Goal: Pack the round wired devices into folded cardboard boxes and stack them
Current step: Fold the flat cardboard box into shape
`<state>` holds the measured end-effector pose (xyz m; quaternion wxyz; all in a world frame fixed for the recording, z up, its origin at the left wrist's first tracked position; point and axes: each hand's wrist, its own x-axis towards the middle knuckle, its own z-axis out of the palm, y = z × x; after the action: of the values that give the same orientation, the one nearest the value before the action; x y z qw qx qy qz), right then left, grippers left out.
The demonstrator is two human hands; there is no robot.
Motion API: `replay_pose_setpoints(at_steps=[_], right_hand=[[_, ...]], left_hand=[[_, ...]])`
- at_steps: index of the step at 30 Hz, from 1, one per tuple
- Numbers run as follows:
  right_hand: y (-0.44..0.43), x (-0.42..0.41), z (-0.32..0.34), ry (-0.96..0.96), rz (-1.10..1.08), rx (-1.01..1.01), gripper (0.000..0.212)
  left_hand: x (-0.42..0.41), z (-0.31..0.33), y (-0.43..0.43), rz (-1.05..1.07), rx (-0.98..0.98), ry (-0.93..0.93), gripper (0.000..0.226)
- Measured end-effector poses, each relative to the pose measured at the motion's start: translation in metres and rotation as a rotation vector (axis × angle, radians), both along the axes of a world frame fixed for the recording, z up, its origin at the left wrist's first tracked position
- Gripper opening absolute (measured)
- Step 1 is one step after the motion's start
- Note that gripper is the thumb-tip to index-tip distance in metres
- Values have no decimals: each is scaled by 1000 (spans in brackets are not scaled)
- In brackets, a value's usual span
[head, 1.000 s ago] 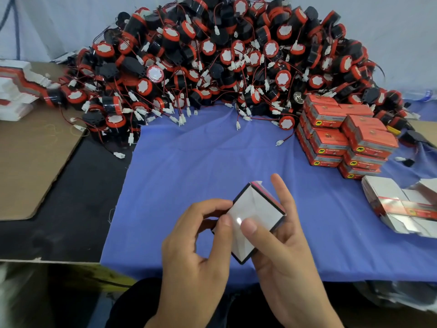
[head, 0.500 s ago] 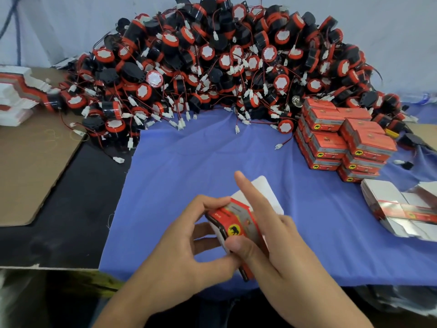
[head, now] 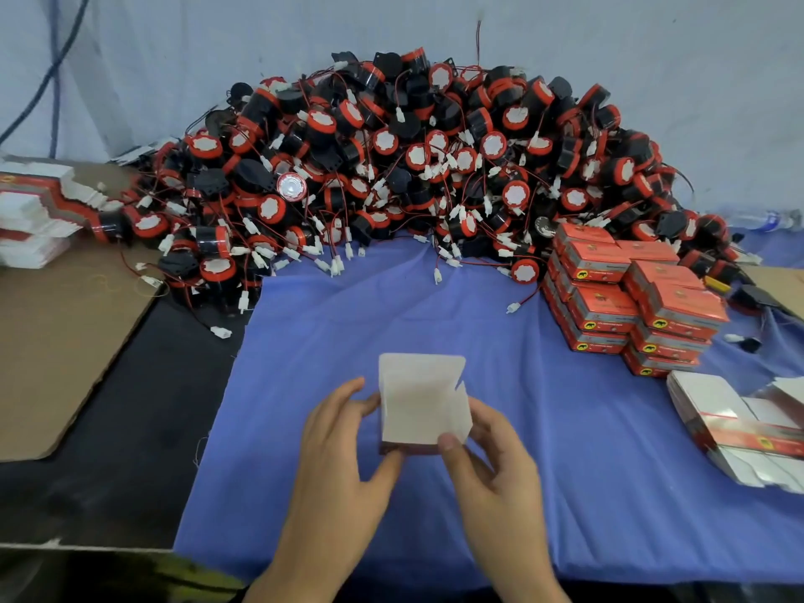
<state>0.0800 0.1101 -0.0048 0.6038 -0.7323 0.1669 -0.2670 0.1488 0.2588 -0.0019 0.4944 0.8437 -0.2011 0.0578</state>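
Note:
I hold a small cardboard box [head: 420, 402] over the blue cloth [head: 544, 450], its white inner side and raised top flap facing me. My left hand [head: 343, 441] grips its left side and lower corner. My right hand [head: 487, 446] pinches its lower right edge with the thumb on the white face. A big heap of round red-and-black wired devices [head: 413, 167] fills the back of the table. Closed red boxes [head: 631, 298] are stacked at the right.
Flat unfolded box blanks [head: 739, 428] lie at the right edge, and more blanks [head: 35, 211] are piled at the far left. A brown cardboard sheet [head: 56, 341] covers the left of the dark table [head: 143, 428]. Loose white connectors trail onto the cloth.
The box has been turned in my hands: first its white open side faced me, then its red printed side, now the white inside with the flap standing up.

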Motion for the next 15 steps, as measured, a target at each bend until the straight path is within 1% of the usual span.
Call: replay_pose_setpoints(at_steps=[1,2,4,6,8,12,13,14,15], right_hand=[[2,1,-9,56,-1,-2,37],[3,2,-18,99,-2,-3,35],[6,0,-28,141,-1,-16,31],[5,1,-31,154,-14,-7,29],[3,3,-32,151,-7,45,32],[-2,-4,-25,123,50,199,51],[-7,-4,-23,130,27,236,48],[-16,-1,-20,138,3,310,40],[-25,5,-16,159,11,444,38]], left_hand=[[0,-8,-1,1,60,7,52],[-1,-16,-3,0,80,53,50],[-4,-26,-5,9,45,172,52],[-5,-30,-5,22,20,193,56],[-4,-29,-4,25,-10,201,61],[4,-31,7,-12,-117,300,72],[7,-34,12,-1,-160,322,71],[11,-35,17,17,-211,337,68],[16,-35,21,31,-272,352,64]])
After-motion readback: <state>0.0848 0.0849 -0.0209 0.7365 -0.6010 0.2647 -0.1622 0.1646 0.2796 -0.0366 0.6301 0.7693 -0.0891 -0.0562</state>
